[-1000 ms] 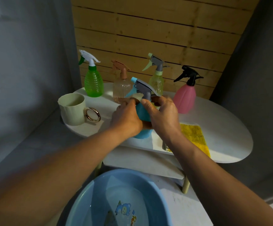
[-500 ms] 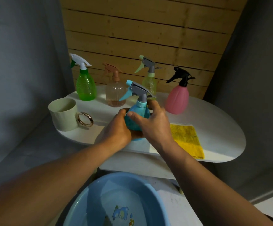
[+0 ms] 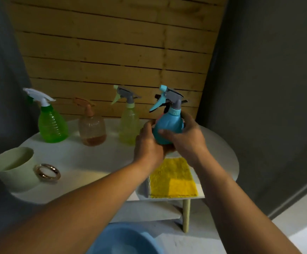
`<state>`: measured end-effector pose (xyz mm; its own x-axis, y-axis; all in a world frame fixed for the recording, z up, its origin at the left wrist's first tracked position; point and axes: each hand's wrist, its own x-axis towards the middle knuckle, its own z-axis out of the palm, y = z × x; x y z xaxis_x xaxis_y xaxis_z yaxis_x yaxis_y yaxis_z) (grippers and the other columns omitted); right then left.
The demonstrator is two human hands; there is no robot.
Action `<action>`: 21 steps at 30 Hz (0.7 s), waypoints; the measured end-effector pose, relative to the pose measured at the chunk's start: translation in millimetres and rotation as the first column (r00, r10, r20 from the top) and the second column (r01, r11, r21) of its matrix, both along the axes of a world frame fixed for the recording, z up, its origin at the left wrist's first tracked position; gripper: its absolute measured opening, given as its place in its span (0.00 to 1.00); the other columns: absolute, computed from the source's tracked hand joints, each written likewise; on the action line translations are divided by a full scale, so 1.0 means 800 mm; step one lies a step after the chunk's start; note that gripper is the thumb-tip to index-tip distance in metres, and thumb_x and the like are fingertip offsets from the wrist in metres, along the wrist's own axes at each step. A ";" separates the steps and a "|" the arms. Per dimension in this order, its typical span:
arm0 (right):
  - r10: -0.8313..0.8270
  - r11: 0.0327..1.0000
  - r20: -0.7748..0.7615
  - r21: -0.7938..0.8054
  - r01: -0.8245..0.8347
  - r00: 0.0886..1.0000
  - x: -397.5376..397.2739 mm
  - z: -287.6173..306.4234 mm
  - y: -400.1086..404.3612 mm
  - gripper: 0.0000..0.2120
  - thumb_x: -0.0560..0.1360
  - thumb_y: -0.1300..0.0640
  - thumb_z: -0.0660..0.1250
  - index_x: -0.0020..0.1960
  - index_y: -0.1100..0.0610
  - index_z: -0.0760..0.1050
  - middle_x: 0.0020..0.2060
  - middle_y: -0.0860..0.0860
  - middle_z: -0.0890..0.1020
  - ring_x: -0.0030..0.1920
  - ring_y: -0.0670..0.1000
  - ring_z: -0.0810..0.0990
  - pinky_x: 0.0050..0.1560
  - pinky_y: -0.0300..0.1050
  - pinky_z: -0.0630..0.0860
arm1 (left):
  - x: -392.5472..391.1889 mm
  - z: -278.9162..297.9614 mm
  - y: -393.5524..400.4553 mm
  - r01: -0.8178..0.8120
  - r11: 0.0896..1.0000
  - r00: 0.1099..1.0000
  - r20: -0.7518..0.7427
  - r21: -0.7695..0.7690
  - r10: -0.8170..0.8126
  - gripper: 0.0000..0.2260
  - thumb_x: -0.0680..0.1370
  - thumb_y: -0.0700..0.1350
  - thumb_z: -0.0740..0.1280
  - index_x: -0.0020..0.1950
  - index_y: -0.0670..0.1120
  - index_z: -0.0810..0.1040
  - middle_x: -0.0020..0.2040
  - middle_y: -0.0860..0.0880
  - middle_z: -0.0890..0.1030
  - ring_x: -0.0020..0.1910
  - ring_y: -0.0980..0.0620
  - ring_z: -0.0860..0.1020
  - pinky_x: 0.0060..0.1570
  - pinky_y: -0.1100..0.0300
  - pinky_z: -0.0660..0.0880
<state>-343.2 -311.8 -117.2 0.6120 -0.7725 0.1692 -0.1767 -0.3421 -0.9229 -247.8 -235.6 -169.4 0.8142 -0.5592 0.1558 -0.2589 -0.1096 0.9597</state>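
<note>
Far left: a cream cup (image 3: 11, 167) is standing near the front edge of the white table (image 3: 86, 158), and a gold-coloured ring (image 3: 47, 172) is lying just beside it.

Back row: a green spray bottle (image 3: 52, 123), a clear peach-topped spray bottle (image 3: 92, 129) and a pale yellow-green spray bottle (image 3: 129, 125) are standing upright, apart from one another, in front of the wooden slats.

Centre right: I am holding the blue spray bottle (image 3: 168, 127) upright above the table, its nozzle pointing left. My left hand (image 3: 149, 143) is cupping its lower left side. My right hand (image 3: 187, 140) is wrapping its right side, with the thumb lying across the front. Both hands are clamped on this one bottle.

Below my hands: a yellow cloth (image 3: 173, 178) is lying flat at the table's front edge.

Bottom centre: a blue basin (image 3: 127, 241) is sitting on the floor, partly out of view.
</note>
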 end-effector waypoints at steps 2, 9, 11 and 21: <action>-0.005 0.999 0.018 0.047 0.004 1.000 -0.010 0.010 -0.036 0.39 0.66 0.53 0.82 0.73 0.47 0.69 0.60 0.48 0.80 0.59 0.51 0.81 0.57 0.57 0.82 | -0.018 0.015 -0.022 0.112 0.993 0.983 -0.142 -0.028 -0.115 0.14 0.81 0.49 0.70 0.65 0.50 0.74 0.58 0.45 0.79 0.57 0.42 0.80 0.45 0.46 0.83; 0.031 0.999 0.006 -0.012 -0.031 0.999 -0.029 0.015 -0.147 0.31 0.69 0.60 0.80 0.69 0.52 0.74 0.55 0.47 0.84 0.53 0.48 0.84 0.56 0.54 0.83 | -0.027 0.010 -0.097 0.344 0.936 0.914 -0.202 -0.071 -0.351 0.31 0.78 0.26 0.64 0.77 0.50 0.68 0.67 0.53 0.76 0.69 0.52 0.74 0.70 0.49 0.75; 0.063 0.997 0.021 0.040 -0.064 0.998 -0.031 0.008 -0.166 0.29 0.70 0.61 0.79 0.69 0.53 0.75 0.54 0.47 0.84 0.53 0.48 0.84 0.52 0.48 0.83 | -0.025 0.003 -0.109 0.382 0.924 0.905 -0.194 -0.018 -0.378 0.35 0.78 0.25 0.62 0.79 0.53 0.65 0.63 0.59 0.75 0.68 0.57 0.72 0.71 0.50 0.73; 0.068 0.996 0.008 0.050 -0.069 0.998 -0.010 -0.043 -0.225 0.32 0.71 0.63 0.78 0.71 0.51 0.71 0.57 0.44 0.80 0.57 0.48 0.80 0.58 0.49 0.79 | -0.008 -0.038 -0.164 0.418 0.894 0.900 -0.206 0.159 -0.384 0.40 0.78 0.25 0.57 0.84 0.55 0.54 0.81 0.53 0.64 0.79 0.53 0.62 0.78 0.46 0.64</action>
<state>-350.9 -492.0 -151.4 0.6629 -0.7364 0.1351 -0.1487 -0.3064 -0.9402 -254.3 -366.9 -199.5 0.5182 -0.8486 -0.1065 -0.1605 -0.2188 0.9625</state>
